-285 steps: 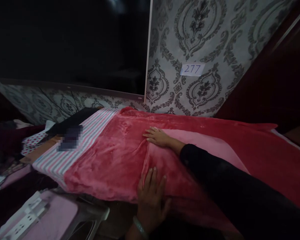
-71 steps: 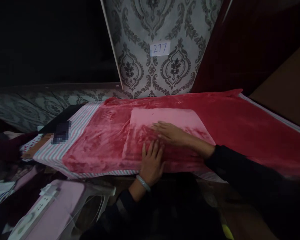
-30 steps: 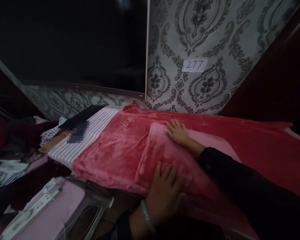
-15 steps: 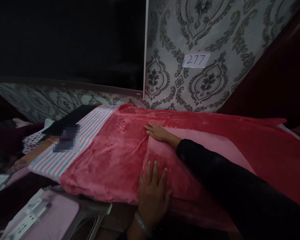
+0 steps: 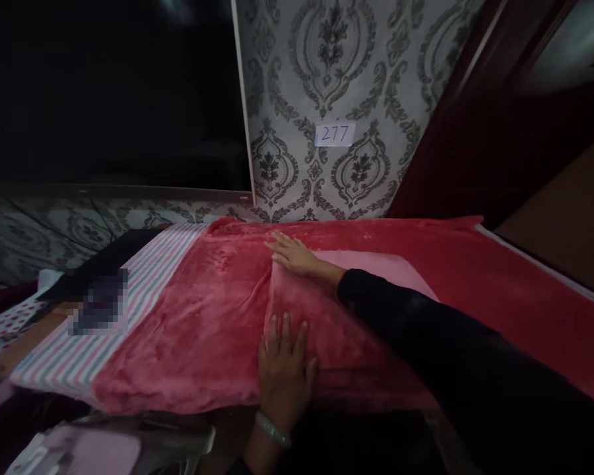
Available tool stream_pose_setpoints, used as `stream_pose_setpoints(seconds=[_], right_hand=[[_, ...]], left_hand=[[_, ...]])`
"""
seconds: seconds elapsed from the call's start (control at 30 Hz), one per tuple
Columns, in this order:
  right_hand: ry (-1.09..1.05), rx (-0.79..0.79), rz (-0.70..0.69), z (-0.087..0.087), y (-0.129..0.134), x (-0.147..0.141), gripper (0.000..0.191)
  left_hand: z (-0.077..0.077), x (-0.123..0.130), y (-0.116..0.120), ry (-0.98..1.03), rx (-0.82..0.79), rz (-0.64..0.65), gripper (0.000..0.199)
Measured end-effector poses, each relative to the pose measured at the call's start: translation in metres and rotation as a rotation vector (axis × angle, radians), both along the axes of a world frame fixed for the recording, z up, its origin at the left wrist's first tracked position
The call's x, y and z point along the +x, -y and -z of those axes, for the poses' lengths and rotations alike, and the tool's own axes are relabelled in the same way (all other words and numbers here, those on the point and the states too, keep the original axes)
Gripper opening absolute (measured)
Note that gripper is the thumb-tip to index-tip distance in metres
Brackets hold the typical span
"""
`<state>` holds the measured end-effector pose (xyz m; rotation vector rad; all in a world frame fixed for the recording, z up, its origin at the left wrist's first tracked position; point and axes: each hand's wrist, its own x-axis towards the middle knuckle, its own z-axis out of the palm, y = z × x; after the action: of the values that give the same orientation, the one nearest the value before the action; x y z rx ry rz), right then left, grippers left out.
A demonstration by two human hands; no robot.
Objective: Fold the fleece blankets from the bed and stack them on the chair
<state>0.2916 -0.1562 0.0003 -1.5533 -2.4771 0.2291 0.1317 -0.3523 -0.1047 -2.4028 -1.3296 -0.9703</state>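
Observation:
A red plush blanket [image 5: 178, 336] covers the table, with a lighter pink folded part [image 5: 371, 262] lying on top of it near the middle. My left hand [image 5: 284, 369], a bracelet at its wrist, rests palm down on the near side of the fold, fingers stretched out. Farther back, my right hand [image 5: 293, 254] lies flat at the far corner of the same fold, its fingers pointing left. Neither hand grips the cloth. My dark right sleeve [image 5: 416, 330] crosses over the blanket and hides part of it.
To the left lies a striped cloth [image 5: 148, 277] with a blurred-out dark item [image 5: 100, 303] on it. A large television [image 5: 113, 99] hangs at the back left beside a paper label [image 5: 335, 134] reading 277. A pink-topped stool or chair [image 5: 103, 452] stands at the lower left.
The camera view has turned to the right, so everything sits farther left. Both hands stay flat at the same places on the fold.

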Motion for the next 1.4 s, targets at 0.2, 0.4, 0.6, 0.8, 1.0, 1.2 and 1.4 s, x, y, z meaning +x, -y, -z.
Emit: stream_pose_setpoints(seconds=[0.2,0.4,0.6,0.8,1.0,1.2,1.4], right_hand=[[0.101,0.041,-0.236,0.006,0.140,0.067,0.062],[0.116,0.068,-0.205,0.046,0.216,0.103,0.064],[0.040,0.095,-0.160,0.048,0.213,0.094,0.061],[-0.096,0.231,0.189,0.032,0.243,0.141,0.048],[-0.075,0.299,0.418,0.074,0.282,0.192,0.054],[-0.099,0.294,0.430,0.110,0.295,0.190,0.056],[-0.230,0.212,0.343,0.066,0.277,0.215,0.053]], left_hand=[[-0.004,-0.001,-0.002,-0.059,-0.043,-0.006,0.052],[-0.011,-0.003,-0.001,-0.135,-0.037,-0.012,0.052],[-0.040,0.007,0.005,-0.236,-0.085,-0.057,0.055],[-0.060,0.086,0.038,-0.318,-0.056,0.350,0.054],[-0.043,0.157,0.058,-0.309,-0.074,0.512,0.064],[-0.003,0.164,0.056,-0.348,0.027,0.443,0.067],[-0.015,0.164,0.058,-0.302,0.017,0.438,0.070]])
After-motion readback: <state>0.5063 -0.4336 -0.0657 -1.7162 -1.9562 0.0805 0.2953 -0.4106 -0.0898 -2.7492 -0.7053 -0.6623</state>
